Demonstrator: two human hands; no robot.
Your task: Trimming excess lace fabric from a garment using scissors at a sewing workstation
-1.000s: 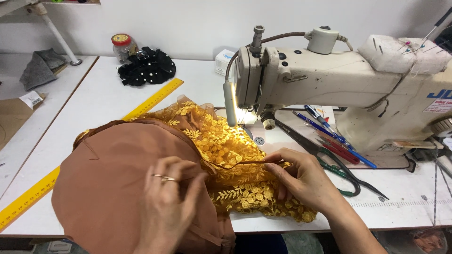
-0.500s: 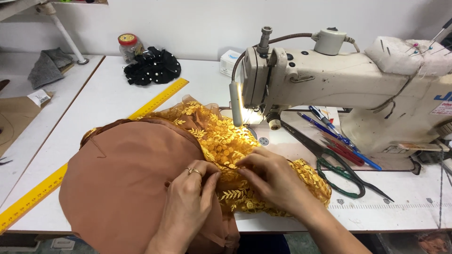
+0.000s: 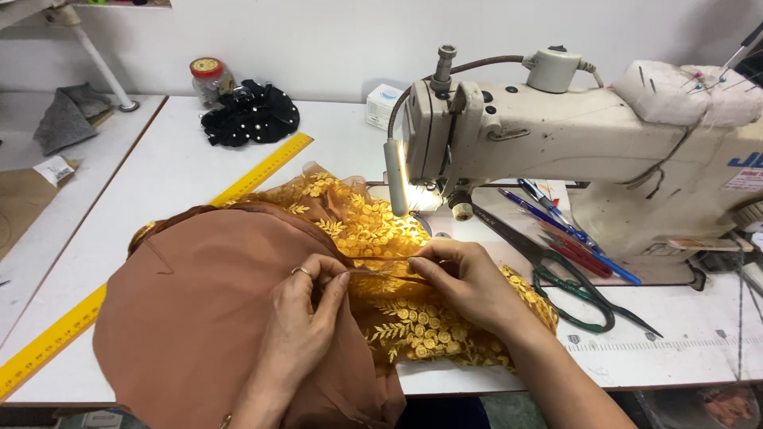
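A brown fabric piece [image 3: 199, 310] lies bunched on the white table, with a golden embroidered lace [image 3: 373, 230] spread beside it toward the sewing machine [image 3: 556, 151]. My left hand [image 3: 306, 314], a ring on one finger, pinches the brown fabric's edge where it meets the lace. My right hand [image 3: 469, 282] pinches the same seam edge just to the right, fingertips facing the left hand. The seam is held taut between them, in front of the machine's needle area [image 3: 445, 199].
A yellow ruler [image 3: 167, 262] runs diagonally under the fabric. Green-handled scissors [image 3: 572, 286] and several pens [image 3: 572, 238] lie by the machine base. At the back are a black beaded item [image 3: 250, 123], a jar [image 3: 208, 77], and a small white box [image 3: 383, 106]. Grey cloth [image 3: 67, 119] lies far left.
Both hands have shifted up and toward the machine along the seam. They now pinch the fabric edge closer together, near the lamp.
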